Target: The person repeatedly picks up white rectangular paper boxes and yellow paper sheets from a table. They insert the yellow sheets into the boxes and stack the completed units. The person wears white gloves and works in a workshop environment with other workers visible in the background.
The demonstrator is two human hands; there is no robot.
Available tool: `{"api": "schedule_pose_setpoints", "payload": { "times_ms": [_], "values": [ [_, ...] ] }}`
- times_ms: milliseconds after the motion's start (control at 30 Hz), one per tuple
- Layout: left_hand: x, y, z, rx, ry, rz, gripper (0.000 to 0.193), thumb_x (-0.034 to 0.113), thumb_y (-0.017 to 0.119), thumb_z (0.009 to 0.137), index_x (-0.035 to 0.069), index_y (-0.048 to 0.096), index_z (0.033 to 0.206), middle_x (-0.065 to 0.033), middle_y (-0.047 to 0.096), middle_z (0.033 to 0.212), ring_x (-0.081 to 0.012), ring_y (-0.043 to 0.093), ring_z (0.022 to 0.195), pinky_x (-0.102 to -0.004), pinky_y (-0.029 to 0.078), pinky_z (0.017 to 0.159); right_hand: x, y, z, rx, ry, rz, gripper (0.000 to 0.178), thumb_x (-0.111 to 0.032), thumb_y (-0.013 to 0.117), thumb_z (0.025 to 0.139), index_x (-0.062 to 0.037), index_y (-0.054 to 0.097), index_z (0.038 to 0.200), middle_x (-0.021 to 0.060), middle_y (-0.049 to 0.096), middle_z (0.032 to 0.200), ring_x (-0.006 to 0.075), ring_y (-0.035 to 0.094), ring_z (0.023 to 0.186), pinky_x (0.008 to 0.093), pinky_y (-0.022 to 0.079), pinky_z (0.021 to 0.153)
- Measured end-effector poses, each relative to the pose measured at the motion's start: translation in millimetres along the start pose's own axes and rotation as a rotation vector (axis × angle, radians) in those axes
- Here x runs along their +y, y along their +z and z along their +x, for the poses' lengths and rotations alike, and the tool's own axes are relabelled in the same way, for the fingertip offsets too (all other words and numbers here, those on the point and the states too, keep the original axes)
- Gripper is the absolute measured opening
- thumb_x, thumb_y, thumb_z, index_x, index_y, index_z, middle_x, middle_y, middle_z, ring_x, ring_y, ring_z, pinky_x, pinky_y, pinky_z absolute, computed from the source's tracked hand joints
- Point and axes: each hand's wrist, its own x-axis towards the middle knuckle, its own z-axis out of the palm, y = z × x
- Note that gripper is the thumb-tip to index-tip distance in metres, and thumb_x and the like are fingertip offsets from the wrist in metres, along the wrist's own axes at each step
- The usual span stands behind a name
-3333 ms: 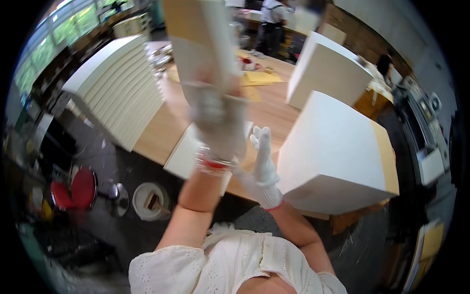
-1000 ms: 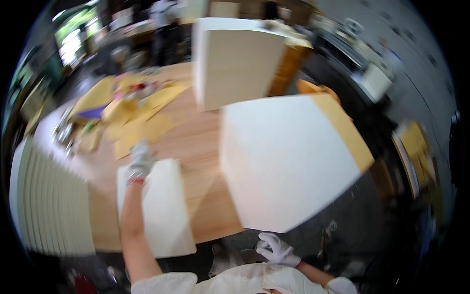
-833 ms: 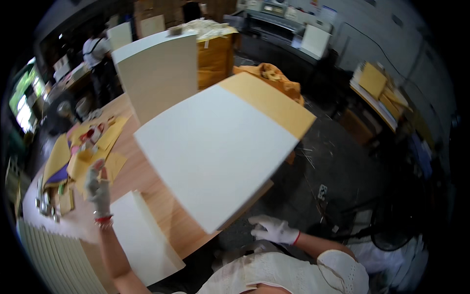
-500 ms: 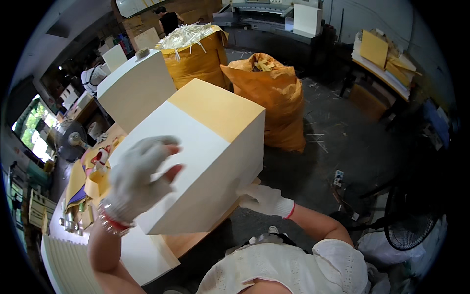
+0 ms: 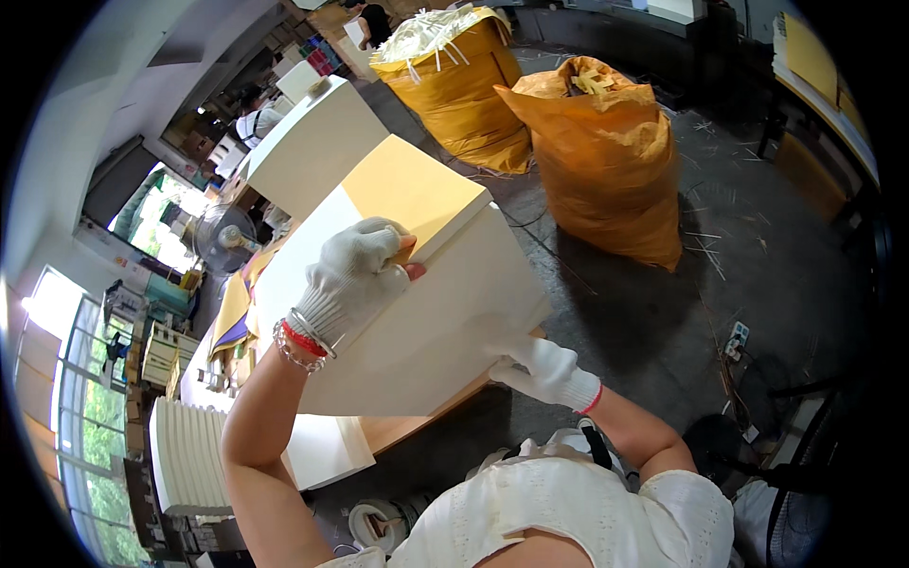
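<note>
A tall stack of large white paper sheets stands in front of me, with a tan sheet covering the far part of its top. My left hand, in a white glove with bare fingertips, is closed on the top layer at the stack's near edge. A thin line separates this layer from the sheets below. Low on the stack's right side, my gloved right hand rests with fingers stretched against it; their tips are partly blurred. Under the stack shows a wooden board.
Two orange sacks, one with white paper strips and one with tan scraps, stand beyond. Another tall paper stack is behind. Ridged white stacks lie left, near a fan. A bucket stands below. Two people work farther back.
My left hand has come down from above the stack onto its near top edge and closed there. My right hand stays at the side. The view has shifted, showing more windows at left.
</note>
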Motion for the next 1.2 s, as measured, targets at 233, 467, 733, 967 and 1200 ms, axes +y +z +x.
{"api": "schedule_pose_setpoints", "payload": {
  "times_ms": [233,467,733,967,1200],
  "values": [
    [-2,1,-1,0.003,-0.021,-0.044,0.024,0.005,0.082,0.070,-0.004,0.067,0.085,-0.0107,0.068,0.099,-0.0203,0.064,0.077,-0.0271,0.050,0.067,15,6,2,0.028,-0.074,0.027,0.039,-0.020,0.072,0.083,-0.0093,0.059,0.118,0.0110,0.067,0.083,0.0282,0.067,0.068,0.0358,0.053,0.060],
    [-1,4,0,0.027,0.007,-0.031,0.024,0.007,0.080,0.072,-0.002,0.069,0.091,-0.0108,0.068,0.093,-0.0243,0.067,0.079,-0.0298,0.053,0.069,17,7,3,-0.043,-0.014,0.024,0.037,-0.013,0.072,0.083,-0.0066,0.059,0.118,0.0098,0.069,0.085,0.0229,0.069,0.074,0.0315,0.054,0.065],
    [-3,1,-1,0.036,0.007,-0.014,0.028,0.007,0.085,0.066,-0.002,0.068,0.087,-0.0110,0.068,0.096,-0.0211,0.065,0.076,-0.0282,0.052,0.066,14,3,4,-0.054,0.012,0.051,0.037,-0.011,0.073,0.082,-0.0060,0.059,0.116,0.0103,0.068,0.084,0.0225,0.069,0.074,0.0315,0.054,0.067],
    [7,-2,-6,0.204,0.205,0.291,0.023,0.012,0.077,0.068,0.003,0.067,0.086,-0.0087,0.069,0.086,-0.0240,0.068,0.073,-0.0334,0.053,0.060,-56,-58,70,0.444,-0.619,-0.309,0.032,-0.003,0.066,0.077,-0.0024,0.062,0.109,0.0156,0.063,0.100,0.0328,0.064,0.088,0.0426,0.051,0.083],
    [5,16,-15,0.302,0.319,0.353,0.045,0.017,0.075,0.069,0.006,0.054,0.108,-0.0108,0.064,0.092,-0.0292,0.066,0.080,-0.0380,0.053,0.067,-86,-68,127,0.150,-0.436,-0.711,0.013,-0.008,0.065,0.076,-0.0068,0.057,0.087,0.0121,0.060,0.090,0.0327,0.060,0.093,0.0405,0.047,0.089]
  ]
}}
